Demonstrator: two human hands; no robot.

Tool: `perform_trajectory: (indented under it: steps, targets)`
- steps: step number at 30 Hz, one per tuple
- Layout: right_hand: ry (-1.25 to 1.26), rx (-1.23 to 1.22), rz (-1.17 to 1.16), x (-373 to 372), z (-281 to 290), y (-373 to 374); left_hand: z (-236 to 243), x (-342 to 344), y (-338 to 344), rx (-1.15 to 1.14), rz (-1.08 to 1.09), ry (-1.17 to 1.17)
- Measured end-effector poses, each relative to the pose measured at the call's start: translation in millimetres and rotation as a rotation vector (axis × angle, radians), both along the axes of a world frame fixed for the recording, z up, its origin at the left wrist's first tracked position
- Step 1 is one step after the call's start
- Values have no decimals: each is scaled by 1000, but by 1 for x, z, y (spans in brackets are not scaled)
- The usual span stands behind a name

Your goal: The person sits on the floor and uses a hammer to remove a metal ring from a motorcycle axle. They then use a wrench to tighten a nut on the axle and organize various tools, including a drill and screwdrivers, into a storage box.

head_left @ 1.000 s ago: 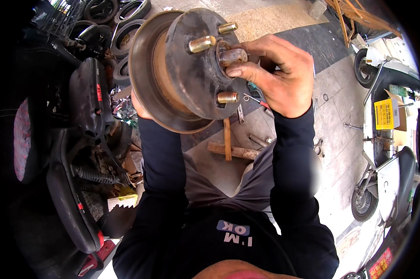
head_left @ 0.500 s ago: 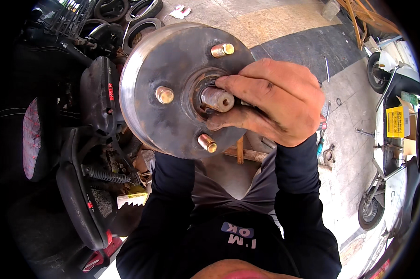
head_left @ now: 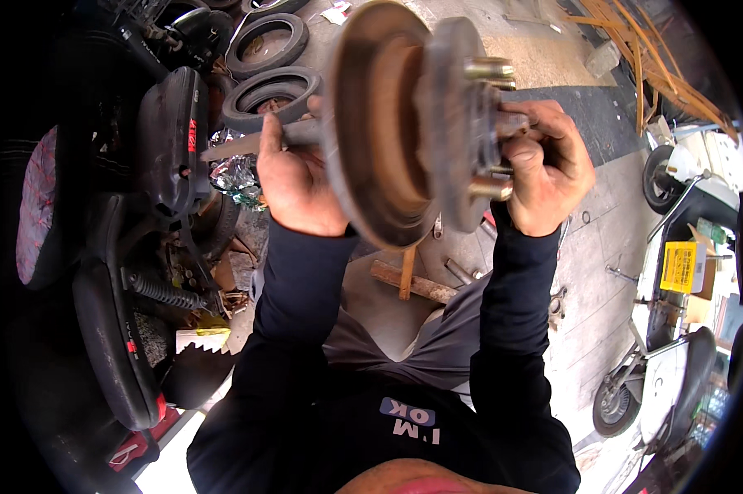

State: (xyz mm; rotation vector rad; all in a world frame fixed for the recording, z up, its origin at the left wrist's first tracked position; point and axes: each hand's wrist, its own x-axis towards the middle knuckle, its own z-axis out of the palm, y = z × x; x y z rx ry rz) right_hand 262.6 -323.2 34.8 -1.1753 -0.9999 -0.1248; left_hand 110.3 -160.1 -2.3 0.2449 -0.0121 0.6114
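Note:
A rusty brake disc (head_left: 373,132) with a thick hub flange (head_left: 455,123) is held up edge-on in front of me, slightly blurred. Several brassy wheel studs (head_left: 491,189) stick out from the flange on the right. From the disc's left side runs a metal shaft (head_left: 238,146). My left hand (head_left: 304,185) is closed round that shaft, its thumb in front and part of its fingers hidden behind. At the studded side, my right hand (head_left: 552,169) pinches the stubby shaft end (head_left: 513,123) at the hub's centre.
Old tyres (head_left: 268,45) lie at the back left. Scooter body parts and a black seat (head_left: 112,329) crowd the left. Below the disc, a wooden piece (head_left: 408,280) rests on the floor. White scooters (head_left: 668,379) and a yellow box (head_left: 680,267) stand at right; wooden slats (head_left: 639,66) lean far right.
The brake disc has turned from its studded face towards me to edge-on, studs pointing right. My left hand and the shaft have come into sight. My right hand has stayed at the hub's centre.

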Motion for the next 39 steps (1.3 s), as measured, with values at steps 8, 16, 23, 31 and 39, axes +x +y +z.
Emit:
perform_trajectory:
  steps: [8,16,23,31,39]
  targets:
    - [696,164,260,38,-85,29,12,16,6,-109,549,-7]
    - [756,222,540,46,-103,26,19,9,8,74,474,-196]
    - [821,165,663,42,-127,37,14,-6,35,291,399,-264]
    - [-258,-1346,410,-47,-393,98,-3,-57,87,538,447,48]
    - [-837,-1325,212,-174,-451,222,-30,-107,114,775,690,396]
